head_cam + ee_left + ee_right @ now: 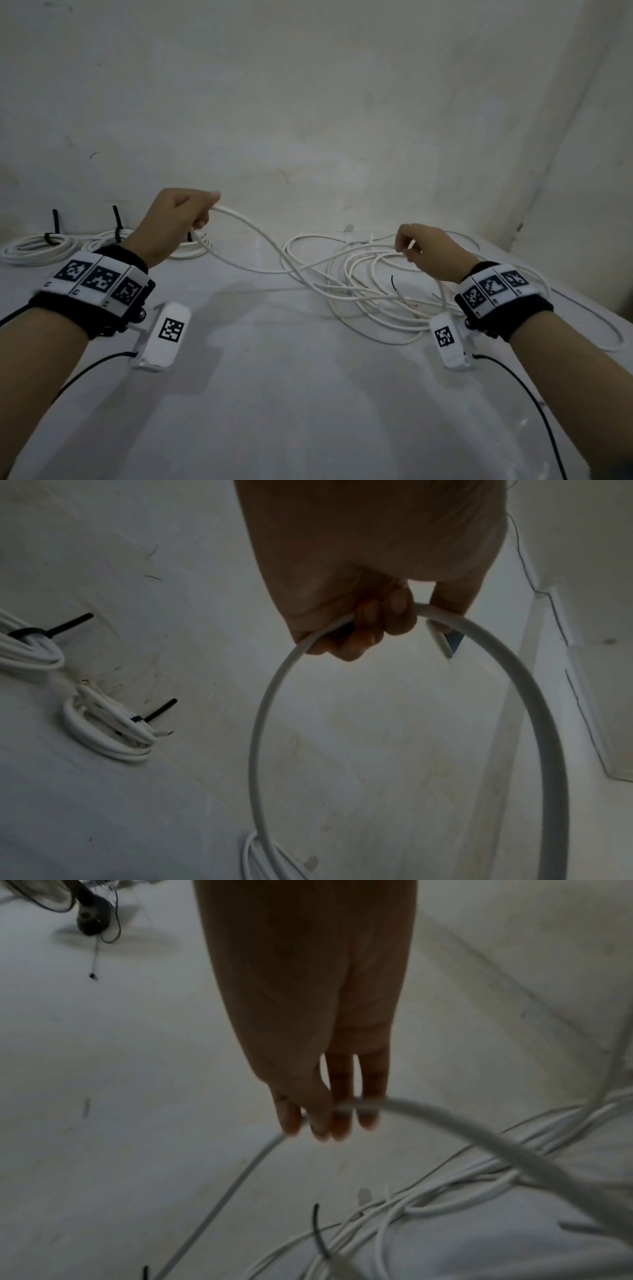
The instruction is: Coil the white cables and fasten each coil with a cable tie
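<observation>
White tabletop fills the lower half of the head view and meets a pale wall along the upper middle, leaving you broad bare surface in the lower centre. Your left hand, at centre left, has its fingers curled around one loop of white cable. Your right hand, at centre right, holds another stretch of it above the loose tangle lying at right of centre. One strand runs close to the table's right edge. Two finished coils, bound with black cable ties, lie at far left against the wall. Only the left wrist view shows the cable's cut end poking out beside your fingers. Only the right wrist view shows a stand fan at its upper left, and the cable crossing your nearly straight fingers; how firmly they grip, you cannot tell.
</observation>
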### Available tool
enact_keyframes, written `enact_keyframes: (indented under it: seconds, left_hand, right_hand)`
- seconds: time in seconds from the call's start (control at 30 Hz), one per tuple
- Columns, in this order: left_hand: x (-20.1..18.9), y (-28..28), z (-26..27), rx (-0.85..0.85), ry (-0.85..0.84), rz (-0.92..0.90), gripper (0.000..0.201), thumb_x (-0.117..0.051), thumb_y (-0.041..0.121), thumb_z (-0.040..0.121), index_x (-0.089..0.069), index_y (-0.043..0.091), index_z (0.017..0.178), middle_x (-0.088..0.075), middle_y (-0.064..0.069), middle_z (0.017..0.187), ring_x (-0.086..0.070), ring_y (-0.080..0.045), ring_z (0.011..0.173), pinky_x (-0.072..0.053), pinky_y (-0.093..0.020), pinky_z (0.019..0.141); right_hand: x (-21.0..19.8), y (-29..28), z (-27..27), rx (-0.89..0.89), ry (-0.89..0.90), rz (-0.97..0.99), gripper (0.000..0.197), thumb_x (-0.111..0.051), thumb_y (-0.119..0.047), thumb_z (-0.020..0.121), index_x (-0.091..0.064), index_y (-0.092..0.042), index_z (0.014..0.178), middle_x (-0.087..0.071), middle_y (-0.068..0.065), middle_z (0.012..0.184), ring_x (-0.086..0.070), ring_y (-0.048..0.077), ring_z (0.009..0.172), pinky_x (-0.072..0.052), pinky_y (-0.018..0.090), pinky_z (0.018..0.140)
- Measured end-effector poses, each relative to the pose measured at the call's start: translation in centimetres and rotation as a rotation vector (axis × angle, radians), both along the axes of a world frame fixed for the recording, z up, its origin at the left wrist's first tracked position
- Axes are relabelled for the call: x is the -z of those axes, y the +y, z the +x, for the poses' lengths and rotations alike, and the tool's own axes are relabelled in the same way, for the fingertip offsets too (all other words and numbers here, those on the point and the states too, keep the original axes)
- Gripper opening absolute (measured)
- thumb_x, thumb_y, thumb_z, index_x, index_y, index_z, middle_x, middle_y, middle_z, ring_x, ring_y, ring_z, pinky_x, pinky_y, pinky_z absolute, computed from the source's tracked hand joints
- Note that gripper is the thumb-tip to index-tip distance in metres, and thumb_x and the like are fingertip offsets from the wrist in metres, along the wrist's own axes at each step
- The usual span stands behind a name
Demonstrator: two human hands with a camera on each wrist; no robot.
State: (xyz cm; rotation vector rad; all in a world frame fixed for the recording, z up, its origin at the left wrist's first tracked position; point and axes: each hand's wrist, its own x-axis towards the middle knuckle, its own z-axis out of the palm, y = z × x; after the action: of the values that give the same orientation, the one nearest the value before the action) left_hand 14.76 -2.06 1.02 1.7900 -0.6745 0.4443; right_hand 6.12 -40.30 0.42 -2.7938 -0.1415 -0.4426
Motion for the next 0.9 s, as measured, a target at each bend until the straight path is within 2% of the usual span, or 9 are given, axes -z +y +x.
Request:
enact_keyframes:
  seconds: [0.07,0.13,0.27,0.37,0.47,0.57,0.67,0.77,0.9]
  left_hand:
    - [0.1,0.1,-0.4,0.043,-0.006,0.014,0.049,-0.053,0.047,0.069,-0.049,-0.001,0.057,-0.042,0.003,0.048,-0.036,-0.008,0.047,-0.03,-0.015,0.047]
    - [0.7,-0.1,-0.9,0.108,-0.05,0.113,0.045,-0.051,0.042,0.069,-0.043,0.001,0.054,-0.036,-0.006,0.052,-0.033,-0.011,0.051,-0.027,-0.022,0.051]
    - [2.8,-1.0,-1.5,0.168,-0.099,0.357,0.045,-0.048,0.04,0.071,-0.036,0.0,0.056,-0.034,0.002,0.058,-0.034,-0.012,0.055,-0.026,-0.026,0.057]
    - [3.9,-2.3,-1.8,0.129,-0.198,0.463,0.046,-0.038,0.041,0.077,-0.042,-0.002,0.061,-0.038,-0.003,0.062,-0.038,-0.015,0.058,-0.028,-0.027,0.058]
    - [3.5,-3.0,-2.0,0.08,-0.368,0.617,0.043,-0.029,0.041,0.086,-0.041,0.009,0.061,-0.039,-0.001,0.063,-0.037,-0.017,0.064,-0.028,-0.027,0.059]
    - [2.9,-2.9,-2.2,0.034,-0.431,0.718,0.042,-0.029,0.047,0.088,-0.051,0.02,0.065,-0.048,0.005,0.072,-0.044,-0.012,0.07,-0.035,-0.029,0.067]
    - [2.2,-2.9,-3.6,0.066,-0.296,0.665,0.043,-0.032,0.057,0.084,-0.061,0.027,0.075,-0.058,0.01,0.082,-0.054,-0.009,0.08,-0.042,-0.028,0.075]
    - [1.0,-3.8,-6.3,0.221,-0.078,0.588,0.04,-0.042,0.062,0.089,-0.066,0.031,0.089,-0.068,0.013,0.089,-0.061,-0.002,0.088,-0.044,-0.018,0.078]
    - [-0.5,-5.7,-10.1,0.427,0.18,0.464,0.043,-0.036,0.042,0.09,-0.061,0.015,0.111,-0.069,0.002,0.1,-0.063,-0.004,0.096,-0.044,-0.015,0.09]
  right_hand:
    - [0.3,-0.7,-0.4,0.0,0.199,-0.035,0.034,-0.042,0.012,0.082,-0.053,-0.02,0.077,-0.058,-0.003,0.083,-0.058,0.017,0.073,-0.04,0.01,0.057]
    - [0.7,-1.0,-0.8,0.007,0.247,-0.008,0.033,-0.04,0.012,0.081,-0.056,-0.016,0.079,-0.061,-0.002,0.084,-0.06,0.013,0.069,-0.044,0.011,0.055]
    - [0.2,-0.6,-1.5,0.033,0.03,0.205,0.034,-0.046,0.012,0.084,-0.057,-0.018,0.072,-0.062,0.002,0.077,-0.065,0.015,0.062,-0.054,0.026,0.06]
    - [-1.6,0.7,-2.2,0.016,-0.08,0.439,0.028,-0.052,0.013,0.087,-0.061,-0.01,0.072,-0.064,0.012,0.077,-0.071,0.017,0.063,-0.057,0.023,0.06]
    - [-3.3,2.9,-3.3,-0.066,-0.1,0.703,0.013,-0.059,0.008,0.088,-0.064,-0.002,0.082,-0.065,0.018,0.08,-0.073,0.025,0.073,-0.06,0.028,0.069]
    - [-4.2,5.8,-4.4,-0.145,-0.035,0.895,0.007,-0.061,0.007,0.087,-0.064,0.001,0.085,-0.065,0.021,0.079,-0.073,0.027,0.076,-0.059,0.025,0.068]
    - [-4.2,8.8,-5.1,-0.203,0.007,1.009,0.008,-0.061,0.008,0.086,-0.061,0.001,0.084,-0.065,0.02,0.075,-0.073,0.021,0.072,-0.058,0.023,0.066]
    - [-3.8,11.6,-5.3,-0.238,0.01,1.175,0.012,-0.06,0.01,0.086,-0.059,-0.001,0.082,-0.065,0.017,0.073,-0.072,0.021,0.072,-0.059,0.025,0.068]
    - [-3.2,14.9,-4.9,-0.294,-0.024,1.357,0.012,-0.06,0.009,0.086,-0.057,-0.002,0.086,-0.062,0.02,0.078,-0.072,0.024,0.078,-0.058,0.026,0.068]
